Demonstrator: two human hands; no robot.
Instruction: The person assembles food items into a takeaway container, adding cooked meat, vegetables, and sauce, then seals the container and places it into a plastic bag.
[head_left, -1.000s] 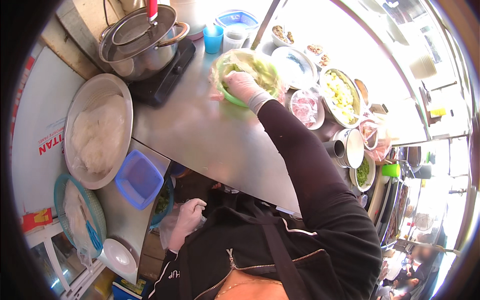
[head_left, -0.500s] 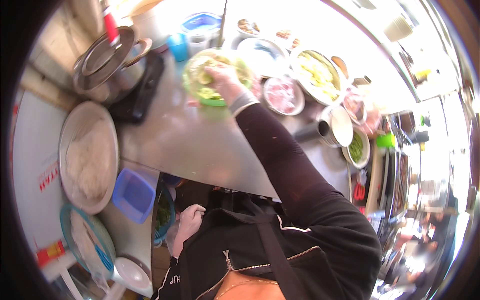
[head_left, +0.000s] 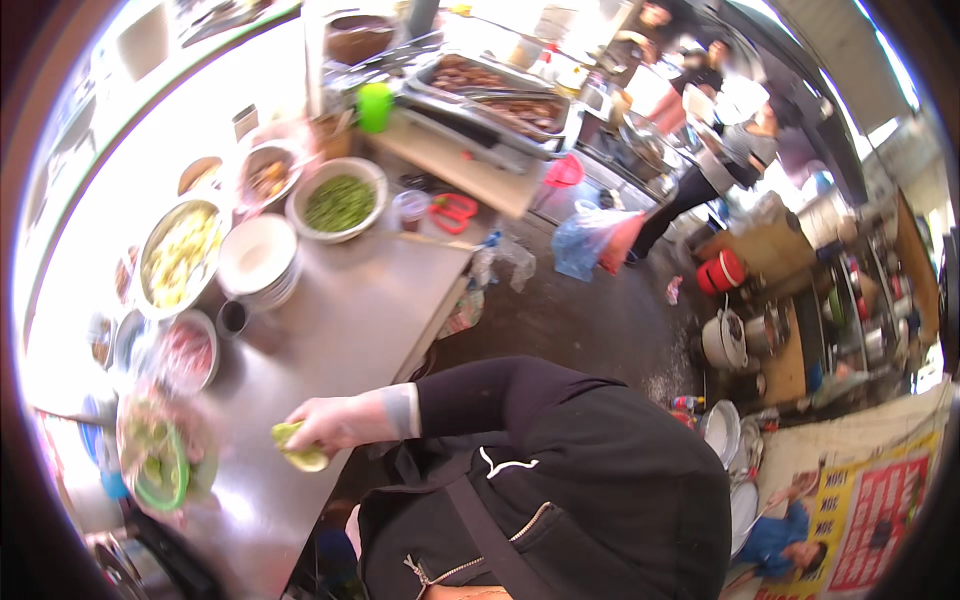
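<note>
A: With the clock centred on the right hand (head_left: pixel 335 420), what is seen first?

B: The metal tabletop (head_left: pixel 320 335), spread from 7 o'clock to 12. On it a large bowl of yellow chunks (head_left: pixel 180 255) is set between 10 and 11, and a plastic-draped green basin (head_left: pixel 181 475) between 8 and 9.

A: And the smaller things?

B: A bowl of chopped greens (head_left: pixel 340 200) is placed at 12, a stack of white bowls (head_left: pixel 260 265) at 11, and a bowl of pink pieces (head_left: pixel 187 352) at 10.

A: How are the hands seen?

B: The right is gloved and held by the tabletop's edge; its fingers are closed around pale green pieces (head_left: pixel 305 458), seen at 8 o'clock. Of the left hand (head_left: pixel 353 530), only a sliver is shown near 6; how its fingers are set cannot be told.
</note>
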